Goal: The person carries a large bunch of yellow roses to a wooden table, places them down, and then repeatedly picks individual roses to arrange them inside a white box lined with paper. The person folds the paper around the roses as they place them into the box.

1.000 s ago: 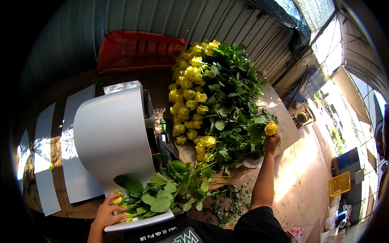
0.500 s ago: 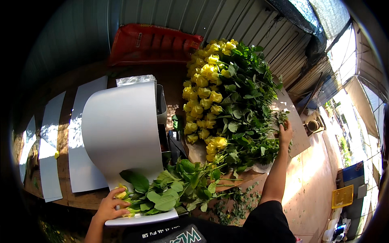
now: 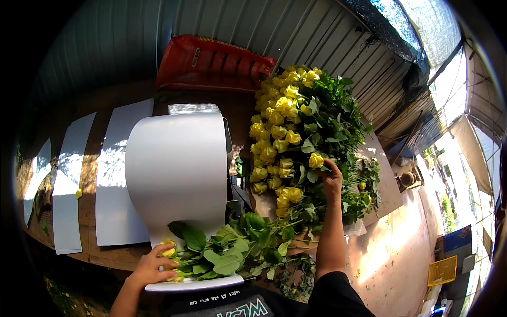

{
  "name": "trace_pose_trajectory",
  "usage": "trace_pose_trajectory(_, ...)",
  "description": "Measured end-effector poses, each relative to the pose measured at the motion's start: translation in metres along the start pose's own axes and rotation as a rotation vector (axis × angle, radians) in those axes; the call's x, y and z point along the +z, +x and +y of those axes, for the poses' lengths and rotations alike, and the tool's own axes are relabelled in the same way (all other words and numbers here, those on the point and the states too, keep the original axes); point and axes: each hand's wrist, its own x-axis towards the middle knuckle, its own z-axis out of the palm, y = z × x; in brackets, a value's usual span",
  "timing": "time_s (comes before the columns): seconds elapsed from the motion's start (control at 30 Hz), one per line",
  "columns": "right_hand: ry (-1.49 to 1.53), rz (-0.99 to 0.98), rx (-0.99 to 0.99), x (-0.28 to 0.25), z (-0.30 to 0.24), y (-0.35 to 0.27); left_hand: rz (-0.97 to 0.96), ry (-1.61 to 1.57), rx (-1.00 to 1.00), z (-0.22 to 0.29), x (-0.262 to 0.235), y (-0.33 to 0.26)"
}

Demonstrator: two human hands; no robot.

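Observation:
My left hand (image 3: 150, 268) is closed round the heads of a few yellow roses (image 3: 168, 250) at the near edge. Their leafy stems (image 3: 228, 260) stretch right across a curled white sheet (image 3: 177, 158), whose near end turns up beneath the blooms. Over the big pile of roses (image 3: 274, 116), my right hand (image 3: 332, 179) pinches a single yellow rose (image 3: 316, 160) just below its bloom; the stem is mostly hidden. In the pile, the blooms face left and the leaves and stems lie to the right.
More flat white sheets (image 3: 119, 179) lie on the table at left. A red plastic sack (image 3: 211, 63) leans on the metal wall behind. Loose leaves (image 3: 296, 277) litter the floor near me, and a yellow crate (image 3: 442, 271) stands far right.
My right hand has moved left from the stem ends at the pile's right side and now has a rose in its fingers. My left hand keeps its hold; the view has shifted slightly.

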Motion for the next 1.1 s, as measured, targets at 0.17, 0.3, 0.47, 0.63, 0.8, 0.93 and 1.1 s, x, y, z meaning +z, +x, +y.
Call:
trace_pose_trajectory(0.17, 0.138, -0.019, -0.083, -0.038, -0.031, -0.012, 0.042, 0.015, 0.058, -0.002, 0.003, 0.003)
trace_pose_trajectory(0.3, 0.035, 0.03, -0.093, -0.05, -0.048, -0.02, 0.057, -0.016, 0.064, -0.002, 0.003, 0.003)
trace_pose_trajectory(0.47, -0.191, 0.083, -0.205, -0.056, -0.06, -0.017, 0.061, -0.002, 0.097, -0.005, 0.003, 0.002)
trace_pose_trajectory(0.63, -0.775, 0.166, -0.433, -0.005, -0.127, -0.017, -0.021, -0.088, -0.053, 0.002, -0.005, -0.002)
trace_pose_trajectory(0.8, -1.042, -0.072, -0.181, 0.008, -0.068, 0.014, -0.009, -0.082, -0.059, 0.004, -0.004, -0.003)
trace_pose_trajectory(0.93, -1.125, -0.153, -0.135, 0.035, -0.029, 0.037, -0.006, -0.061, -0.007, 0.002, -0.003, -0.005)
trace_pose_trajectory(1.1, -1.174, -0.139, 0.067, 0.084, -0.006, 0.064, 0.034, -0.005, 0.048, -0.005, -0.001, -0.005)
